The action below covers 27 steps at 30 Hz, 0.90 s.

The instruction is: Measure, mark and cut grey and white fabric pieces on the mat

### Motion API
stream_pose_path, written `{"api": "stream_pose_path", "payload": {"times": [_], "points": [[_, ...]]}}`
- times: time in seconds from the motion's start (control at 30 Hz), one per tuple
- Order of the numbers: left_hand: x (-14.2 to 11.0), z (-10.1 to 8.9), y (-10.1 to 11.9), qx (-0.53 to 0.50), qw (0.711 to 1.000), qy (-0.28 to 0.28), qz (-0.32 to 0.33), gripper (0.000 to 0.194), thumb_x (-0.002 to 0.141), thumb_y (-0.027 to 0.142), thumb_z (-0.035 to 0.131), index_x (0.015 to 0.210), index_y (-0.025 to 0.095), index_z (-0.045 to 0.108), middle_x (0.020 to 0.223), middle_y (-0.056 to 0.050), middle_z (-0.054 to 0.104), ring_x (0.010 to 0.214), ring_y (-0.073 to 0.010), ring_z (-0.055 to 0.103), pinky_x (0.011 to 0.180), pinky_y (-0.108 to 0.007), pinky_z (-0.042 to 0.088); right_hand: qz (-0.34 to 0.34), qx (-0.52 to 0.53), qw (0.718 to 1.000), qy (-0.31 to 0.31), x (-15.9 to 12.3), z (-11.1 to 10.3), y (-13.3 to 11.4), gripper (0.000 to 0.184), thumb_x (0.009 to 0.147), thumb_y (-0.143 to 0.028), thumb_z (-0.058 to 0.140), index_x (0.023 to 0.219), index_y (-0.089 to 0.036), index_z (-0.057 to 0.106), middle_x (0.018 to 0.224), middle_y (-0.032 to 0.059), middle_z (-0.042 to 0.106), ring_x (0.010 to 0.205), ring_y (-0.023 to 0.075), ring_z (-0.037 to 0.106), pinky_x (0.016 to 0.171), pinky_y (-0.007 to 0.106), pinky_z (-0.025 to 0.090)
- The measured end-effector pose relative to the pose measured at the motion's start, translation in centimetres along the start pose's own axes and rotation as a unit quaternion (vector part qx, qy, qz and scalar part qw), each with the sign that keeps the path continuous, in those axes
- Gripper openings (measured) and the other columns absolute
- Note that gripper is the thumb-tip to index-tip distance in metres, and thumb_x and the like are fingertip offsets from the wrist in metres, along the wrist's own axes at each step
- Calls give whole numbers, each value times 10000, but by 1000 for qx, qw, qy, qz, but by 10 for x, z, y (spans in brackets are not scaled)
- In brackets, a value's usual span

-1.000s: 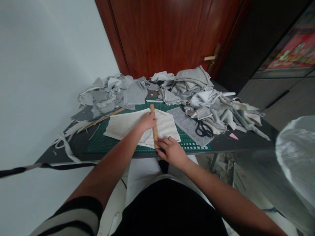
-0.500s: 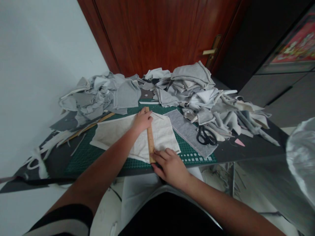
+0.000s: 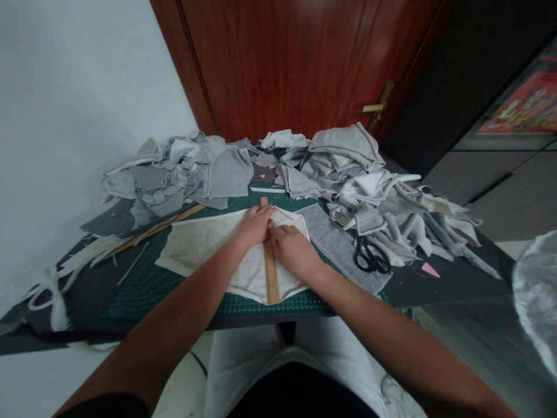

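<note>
A cream piece of cloth (image 3: 200, 235) lies on the green cutting mat (image 3: 143, 290), with a wooden ruler (image 3: 272, 281) laid across it from far edge to near edge. My left hand (image 3: 256, 226) presses on the upper part of the ruler, holding it against the cloth. Right beside it, my right hand (image 3: 293, 248) is closed at the ruler's right edge, its fingertips close to the left hand's. Whatever its fingers pinch is hidden. A grey cloth piece (image 3: 324, 232) sits partly beneath the cream cloth, and black-handled scissors (image 3: 371, 255) rest at its right end.
Heaps of grey and white cloth scraps stand at the back left (image 3: 174, 168) and back right (image 3: 348, 157). A long wooden stick (image 3: 161, 231) lies left of the cream cloth. A small pink piece (image 3: 430, 269) is near the scissors. Behind the table is a brown door (image 3: 296, 69).
My right hand has left the ruler's near end and moved up beside my left hand, its fingers now closed. The left hand stays on the ruler's upper part. The view has shifted slightly.
</note>
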<state>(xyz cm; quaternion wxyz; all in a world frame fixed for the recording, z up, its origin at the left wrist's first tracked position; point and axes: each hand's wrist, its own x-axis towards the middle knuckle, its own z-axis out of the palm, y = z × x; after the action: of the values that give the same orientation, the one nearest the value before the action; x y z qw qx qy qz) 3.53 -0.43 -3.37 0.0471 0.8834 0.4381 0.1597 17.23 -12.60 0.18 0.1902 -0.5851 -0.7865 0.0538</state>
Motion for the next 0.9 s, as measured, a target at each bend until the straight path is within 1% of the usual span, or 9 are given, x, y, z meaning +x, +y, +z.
{"api": "stream_pose_path", "payload": {"times": [0.1,0.2,0.27,0.33,0.47,0.57,0.73,0.83,0.9], "points": [[-2,-2,2,-2,1000,-2,-5,426,941,186,475,1352,157,581,1479,-160,511,1267,-316,485,1114,-456,388,29,-8,1000,9,45,14,14,400,963,-80,408,1306,-68,613,1264,178,686,1166,245,621,1043,333,455],[-3,-5,3,-6,1000,-6,-5,374,962,172,408,1290,139,585,1355,-174,565,1245,-305,499,1122,-450,382,38,-15,999,8,65,29,24,409,980,-118,395,1324,-47,604,1339,197,656,1234,248,596,1081,340,429],[-2,-6,1,-13,1000,-13,-3,356,974,174,382,1277,139,566,1315,-163,579,1264,-290,500,1141,-437,374,39,-22,999,8,66,36,29,439,999,-170,390,1381,-47,571,1452,203,582,1343,260,527,1139,371,381],[-1,-7,-3,-23,999,-24,-3,348,969,185,406,1286,145,544,1314,-148,581,1290,-274,503,1150,-418,380,41,-29,999,7,63,40,33,487,1013,-219,384,1458,-71,515,1556,181,489,1442,280,434,1195,422,316],[-4,-5,-10,-43,998,-44,3,415,945,195,469,1357,143,495,1439,-146,517,1397,-263,444,1197,-394,352,48,-44,998,0,58,42,39,543,1036,-292,338,1534,-107,447,1628,151,398,1508,318,350,1232,502,244],[-12,-4,-8,-48,998,-39,7,406,951,200,475,1350,132,505,1490,-166,456,1434,-282,395,1227,-419,309,48,-51,997,-11,59,42,41,555,1043,-304,310,1551,-116,433,1643,143,375,1522,308,331,1242,492,228],[-26,-8,1,-51,998,-36,3,313,990,219,424,1279,153,523,1327,-154,556,1333,-280,479,1175,-449,362,49,-58,997,-19,59,42,41,566,1040,-311,316,1561,-117,421,1648,140,366,1530,309,314,1247,479,220],[-29,-12,1,-55,997,-62,10,330,989,232,439,1301,151,513,1415,-165,531,1403,-283,434,1200,-450,324,49,-63,997,-20,58,41,40,564,1042,-310,317,1561,-114,419,1648,141,366,1531,306,312,1249,476,219],[-30,-17,-3,-60,994,-91,18,432,946,283,549,1355,158,489,1521,-165,471,1480,-298,362,1225,-461,285,49,-66,996,-20,58,40,40,563,1046,-315,316,1561,-114,418,1647,142,367,1529,305,317,1249,473,221]]}}
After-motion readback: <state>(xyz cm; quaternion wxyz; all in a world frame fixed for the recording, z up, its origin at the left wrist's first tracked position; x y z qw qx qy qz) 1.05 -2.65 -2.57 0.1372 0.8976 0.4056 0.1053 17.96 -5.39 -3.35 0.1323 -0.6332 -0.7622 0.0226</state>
